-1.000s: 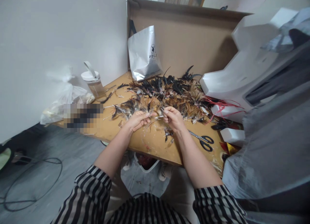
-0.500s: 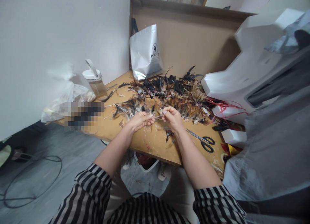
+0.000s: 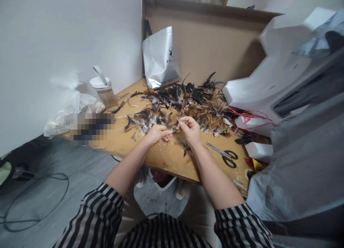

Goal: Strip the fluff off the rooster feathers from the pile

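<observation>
Over the wooden table (image 3: 107, 136), my left hand (image 3: 159, 134) is closed in a pinch near its front half; what it holds is too small to name. Close beside it on the right, my right hand (image 3: 189, 129) has thumb and index finger pinched together, with something small and pale at the tips. Behind both hands lie rows of brown and black feathers (image 3: 215, 104). A small dark feather tuft (image 3: 186, 147) rests below my right hand. Black-handled scissors (image 3: 224, 154) lie to the right of my right forearm.
A silver bag (image 3: 161, 60) stands against the cardboard (image 3: 215, 44). At the left are a lidded bottle (image 3: 104, 92) and a plastic bag (image 3: 72, 110). Red strings (image 3: 252, 115) and white foam (image 3: 259, 150) lie at the right. A bin (image 3: 162, 181) is below the table edge.
My right hand has shifted slightly up and left, its fingertips raised. My left hand has turned a little, and the pale strand between the hands no longer shows clearly.
</observation>
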The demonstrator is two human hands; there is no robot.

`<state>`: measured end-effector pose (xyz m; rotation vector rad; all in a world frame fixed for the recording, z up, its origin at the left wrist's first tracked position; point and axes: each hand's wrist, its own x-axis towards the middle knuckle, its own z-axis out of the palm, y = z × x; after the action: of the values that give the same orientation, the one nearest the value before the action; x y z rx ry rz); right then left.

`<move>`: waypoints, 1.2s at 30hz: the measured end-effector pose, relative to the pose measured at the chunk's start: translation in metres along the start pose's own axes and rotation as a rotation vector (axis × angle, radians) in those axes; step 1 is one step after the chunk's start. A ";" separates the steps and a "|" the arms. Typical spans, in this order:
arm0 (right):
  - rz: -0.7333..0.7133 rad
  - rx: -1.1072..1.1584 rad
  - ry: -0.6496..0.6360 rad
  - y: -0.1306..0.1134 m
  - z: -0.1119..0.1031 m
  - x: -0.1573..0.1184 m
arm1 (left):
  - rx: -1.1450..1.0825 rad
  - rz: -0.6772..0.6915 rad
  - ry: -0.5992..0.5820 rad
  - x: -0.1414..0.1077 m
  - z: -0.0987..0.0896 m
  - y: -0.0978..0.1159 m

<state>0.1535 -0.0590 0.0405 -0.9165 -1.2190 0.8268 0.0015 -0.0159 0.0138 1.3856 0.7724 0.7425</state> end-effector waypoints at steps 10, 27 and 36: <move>-0.300 -0.454 -0.215 -0.015 0.011 -0.014 | 0.155 0.010 -0.058 -0.002 0.001 0.001; 0.466 0.027 -0.459 -0.008 -0.012 0.044 | 0.155 0.131 -0.119 -0.010 0.011 0.005; 0.605 0.271 -0.214 0.026 -0.008 0.025 | -0.177 0.061 0.117 0.000 0.003 0.002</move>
<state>0.1643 -0.0272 0.0258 -1.0015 -0.9777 1.5658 0.0040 -0.0176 0.0161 1.2188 0.7393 0.9240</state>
